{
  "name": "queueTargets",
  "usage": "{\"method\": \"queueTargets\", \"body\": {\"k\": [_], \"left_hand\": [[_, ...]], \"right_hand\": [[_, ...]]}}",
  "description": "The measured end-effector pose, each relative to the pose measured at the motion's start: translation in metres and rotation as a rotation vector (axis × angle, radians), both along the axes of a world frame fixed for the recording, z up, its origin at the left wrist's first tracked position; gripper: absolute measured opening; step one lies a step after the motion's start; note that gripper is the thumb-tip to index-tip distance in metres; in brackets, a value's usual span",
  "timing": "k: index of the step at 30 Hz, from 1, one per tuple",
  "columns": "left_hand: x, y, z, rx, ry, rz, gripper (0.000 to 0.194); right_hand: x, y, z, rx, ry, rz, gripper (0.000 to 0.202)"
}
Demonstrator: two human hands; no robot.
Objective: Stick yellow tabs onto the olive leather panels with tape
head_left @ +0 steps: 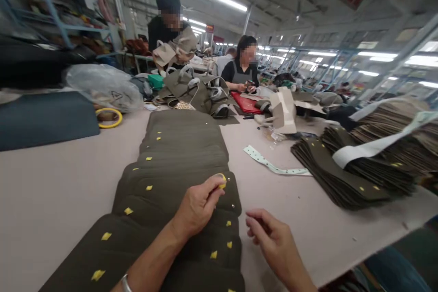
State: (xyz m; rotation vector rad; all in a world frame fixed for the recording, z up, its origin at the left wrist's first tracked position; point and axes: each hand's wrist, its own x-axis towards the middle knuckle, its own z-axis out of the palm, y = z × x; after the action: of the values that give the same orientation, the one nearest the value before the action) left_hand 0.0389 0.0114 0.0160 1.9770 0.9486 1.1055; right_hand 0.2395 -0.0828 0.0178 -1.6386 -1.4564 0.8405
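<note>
Overlapping dark olive pieces (pixel 171 146) run in a long row down the table, with small yellow tape bits (pixel 128 211) stuck along both sides. My left hand (pixel 200 203) is above the row near its right edge, thumb and fingers pinched on a small yellow tape roll (pixel 222 181). Small light dots show on the olive piece just beside and below the roll. To the right of the row, my right hand (pixel 268 232) hovers over the bare table with its fingers curled and thumb near the index finger; anything between the fingertips is too small to make out.
Stacks of olive pieces (pixel 335 169) and a white strip (pixel 369 148) lie at right. A dotted pale strip (pixel 270 164) is nearer the middle. At left are a yellow ring (pixel 109 117) and plastic bag (pixel 102 84). Two people work behind piled bags (pixel 195 91).
</note>
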Motion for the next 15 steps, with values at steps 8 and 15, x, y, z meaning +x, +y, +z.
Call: {"method": "queueTargets", "body": {"k": [8, 15], "left_hand": [[-0.002, -0.005, 0.009, 0.043, 0.246, -0.024, 0.045], [-0.001, -0.003, -0.016, 0.361, 0.215, 0.034, 0.037]], "right_hand": [[-0.008, 0.064, 0.013, 0.308, -0.084, 0.29, 0.023], [-0.021, 0.063, 0.003, 0.496, -0.213, 0.311, 0.016]]}}
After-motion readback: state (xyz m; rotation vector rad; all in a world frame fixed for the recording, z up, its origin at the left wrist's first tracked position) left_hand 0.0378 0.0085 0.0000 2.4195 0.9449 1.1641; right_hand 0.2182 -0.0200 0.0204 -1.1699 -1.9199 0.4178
